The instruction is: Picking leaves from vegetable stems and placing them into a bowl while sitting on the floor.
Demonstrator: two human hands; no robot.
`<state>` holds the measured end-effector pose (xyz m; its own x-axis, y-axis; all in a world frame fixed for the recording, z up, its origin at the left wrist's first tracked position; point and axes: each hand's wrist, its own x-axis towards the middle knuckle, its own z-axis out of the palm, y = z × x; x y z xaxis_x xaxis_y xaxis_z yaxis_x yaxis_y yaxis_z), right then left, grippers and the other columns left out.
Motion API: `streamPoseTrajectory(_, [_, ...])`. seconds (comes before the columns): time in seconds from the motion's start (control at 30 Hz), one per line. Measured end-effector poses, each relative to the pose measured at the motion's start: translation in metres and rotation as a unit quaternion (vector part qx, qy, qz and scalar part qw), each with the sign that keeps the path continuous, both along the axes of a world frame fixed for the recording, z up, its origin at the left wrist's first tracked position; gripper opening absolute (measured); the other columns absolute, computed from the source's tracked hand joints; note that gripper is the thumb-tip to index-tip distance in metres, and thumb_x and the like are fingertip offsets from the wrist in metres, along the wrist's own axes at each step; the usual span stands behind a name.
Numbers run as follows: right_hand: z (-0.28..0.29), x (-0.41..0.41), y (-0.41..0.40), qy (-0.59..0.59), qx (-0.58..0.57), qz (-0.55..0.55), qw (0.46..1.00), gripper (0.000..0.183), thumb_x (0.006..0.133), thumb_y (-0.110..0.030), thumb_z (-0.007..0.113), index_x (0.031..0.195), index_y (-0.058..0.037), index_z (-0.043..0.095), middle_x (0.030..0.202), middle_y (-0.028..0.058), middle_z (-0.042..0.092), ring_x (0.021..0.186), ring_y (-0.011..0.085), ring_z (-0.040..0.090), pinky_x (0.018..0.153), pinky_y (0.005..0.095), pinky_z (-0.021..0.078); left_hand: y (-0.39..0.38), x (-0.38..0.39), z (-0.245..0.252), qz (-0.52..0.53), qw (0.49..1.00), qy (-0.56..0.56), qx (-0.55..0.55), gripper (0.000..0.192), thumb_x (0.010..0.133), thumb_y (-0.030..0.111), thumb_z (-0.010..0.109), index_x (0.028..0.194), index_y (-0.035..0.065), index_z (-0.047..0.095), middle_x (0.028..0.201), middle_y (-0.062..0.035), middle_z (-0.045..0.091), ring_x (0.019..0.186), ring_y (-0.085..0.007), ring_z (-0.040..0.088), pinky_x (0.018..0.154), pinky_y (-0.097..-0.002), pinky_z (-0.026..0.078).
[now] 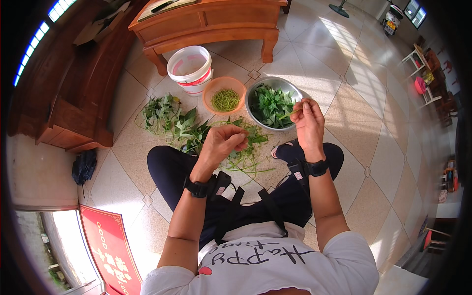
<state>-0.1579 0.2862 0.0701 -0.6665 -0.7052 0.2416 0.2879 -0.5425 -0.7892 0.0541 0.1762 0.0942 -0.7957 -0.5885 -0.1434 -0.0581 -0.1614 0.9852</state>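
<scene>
My right hand (pixel 311 123) pinches a short green stem (pixel 289 114) between thumb and fingers, at the right rim of a metal basin (pixel 254 120). Green leaves (pixel 273 103) fill much of that basin. Over the floor between my knees, my left hand (pixel 225 142) has its fingers curled and thumb pressed in; whether a thin piece sits at the fingertips is too small to tell. Loose stems and trimmings (pixel 250 162) lie beneath it. Leafy vines (pixel 162 112) spread on the tiles to the left. An orange plastic bowl (pixel 207 104) holds cut green stems (pixel 225 100).
White plastic buckets (pixel 190 79), one nested in another, stand behind the orange bowl. Beyond them is a wooden table (pixel 210 24) with a knife (pixel 164 6) on a board. A wooden bench (pixel 79 84) runs along the left. A red mat (pixel 110 243) lies at lower left.
</scene>
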Motion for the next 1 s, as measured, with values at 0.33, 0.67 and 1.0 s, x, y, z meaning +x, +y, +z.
streamPoseTrajectory(0.33, [0.001, 0.008, -0.004, -0.005, -0.011, 0.052, 0.999, 0.012, 0.091, -0.011, 0.044, 0.098, -0.004, 0.052, 0.084, 0.0073, 0.058, 0.065, 0.0099, 0.051, 0.06, 0.0243, 0.0433, -0.002, -0.003, -0.013, -0.005, 1.0, -0.001, 0.001, 0.019, 0.081, 0.003, 0.053, 0.098, -0.0043, 0.06, 0.086, -0.0071, 0.063, 0.073, -0.0125, 0.062, 0.063, -0.0226, 0.05])
streamPoseTrajectory(0.67, [0.0, 0.018, -0.006, 0.033, 0.021, 0.109, 0.993, 0.015, 0.089, -0.009, 0.047, 0.101, -0.0022, 0.054, 0.085, 0.0082, 0.06, 0.066, 0.0095, 0.051, 0.061, 0.0228, 0.0435, -0.002, -0.01, -0.01, 0.022, 0.999, -0.031, -0.033, 0.018, 0.08, 0.011, 0.062, 0.09, -0.004, 0.063, 0.065, -0.0035, 0.061, 0.057, -0.006, 0.055, 0.051, -0.0186, 0.042])
streamPoseTrajectory(1.0, [0.011, 0.035, -0.007, 0.121, 0.14, 0.207, 0.961, 0.035, 0.086, -0.007, 0.053, 0.118, -0.003, 0.04, 0.079, 0.0091, 0.06, 0.061, 0.007, 0.05, 0.056, 0.0189, 0.0422, -0.003, -0.013, -0.008, 0.047, 0.997, 0.005, -0.057, 0.018, 0.083, 0.014, 0.059, 0.093, -0.0013, 0.062, 0.072, -0.001, 0.06, 0.062, -0.0047, 0.052, 0.056, -0.019, 0.042])
